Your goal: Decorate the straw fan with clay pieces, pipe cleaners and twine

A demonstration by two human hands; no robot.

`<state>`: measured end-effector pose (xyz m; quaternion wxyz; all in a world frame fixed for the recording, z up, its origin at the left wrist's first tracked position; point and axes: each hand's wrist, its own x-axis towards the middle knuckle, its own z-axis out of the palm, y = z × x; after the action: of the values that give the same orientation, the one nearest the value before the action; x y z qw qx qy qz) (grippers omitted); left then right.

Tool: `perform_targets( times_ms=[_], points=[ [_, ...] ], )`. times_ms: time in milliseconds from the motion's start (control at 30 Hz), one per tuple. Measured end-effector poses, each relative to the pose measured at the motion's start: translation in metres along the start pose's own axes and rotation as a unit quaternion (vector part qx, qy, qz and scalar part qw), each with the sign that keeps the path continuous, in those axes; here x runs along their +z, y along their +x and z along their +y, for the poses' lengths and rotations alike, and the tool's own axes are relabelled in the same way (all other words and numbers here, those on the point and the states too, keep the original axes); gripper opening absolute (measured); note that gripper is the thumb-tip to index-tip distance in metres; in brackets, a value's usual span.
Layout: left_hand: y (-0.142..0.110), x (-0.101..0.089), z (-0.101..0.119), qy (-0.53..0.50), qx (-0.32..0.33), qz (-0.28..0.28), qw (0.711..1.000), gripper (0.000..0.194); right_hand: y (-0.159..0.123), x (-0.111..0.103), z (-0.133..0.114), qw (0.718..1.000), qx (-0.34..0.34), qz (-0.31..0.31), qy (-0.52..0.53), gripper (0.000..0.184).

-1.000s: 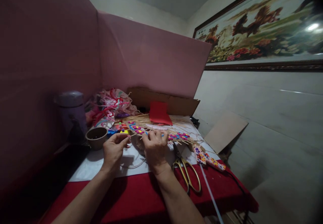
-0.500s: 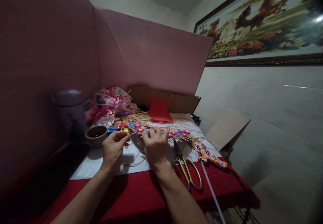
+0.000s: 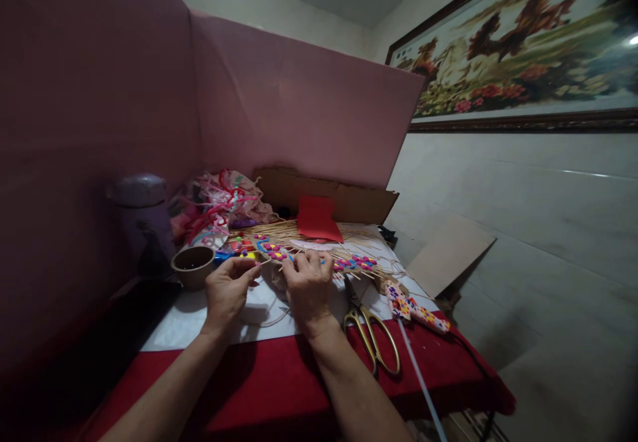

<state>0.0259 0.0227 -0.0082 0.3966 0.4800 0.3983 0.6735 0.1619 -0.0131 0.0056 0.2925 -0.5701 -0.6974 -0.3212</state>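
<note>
A curved woven piece (image 3: 361, 262) with pink, blue and yellow blobs lies on white paper, thin straw-coloured sticks poking out of its edge. My right hand (image 3: 309, 289) is closed on its near edge, fingers curled over the middle part. To the left, my left hand (image 3: 229, 292) pinches thumb and forefinger together at the tip of one thin stick (image 3: 266, 262) of the piece. What lies under my right fingers is hidden. Gold-handled scissors (image 3: 371, 335) lie just right of my right hand. A loose cord (image 3: 272, 322) curls on the paper between my wrists.
A brown cup (image 3: 193, 268) and a lidded tumbler (image 3: 144, 222) stand at the left by a pink partition. A flower-patterned glue gun (image 3: 419, 312) with a long glue stick lies right. Behind are a bag of pink strands (image 3: 226, 203), red paper (image 3: 319, 218) and cardboard (image 3: 369, 201).
The view has shifted very slightly. Both hands keep nearly the same place and hold on the woven piece and its stick.
</note>
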Motion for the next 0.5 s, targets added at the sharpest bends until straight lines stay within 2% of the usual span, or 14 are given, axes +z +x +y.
perform_targets(
  times_ms=[500],
  points=[
    [0.0005, 0.0006, -0.0015, 0.006, -0.009, 0.005, 1.0, 0.021, -0.0003, -0.0007, -0.0008, 1.0, -0.002, -0.002, 0.002, 0.016]
  ],
)
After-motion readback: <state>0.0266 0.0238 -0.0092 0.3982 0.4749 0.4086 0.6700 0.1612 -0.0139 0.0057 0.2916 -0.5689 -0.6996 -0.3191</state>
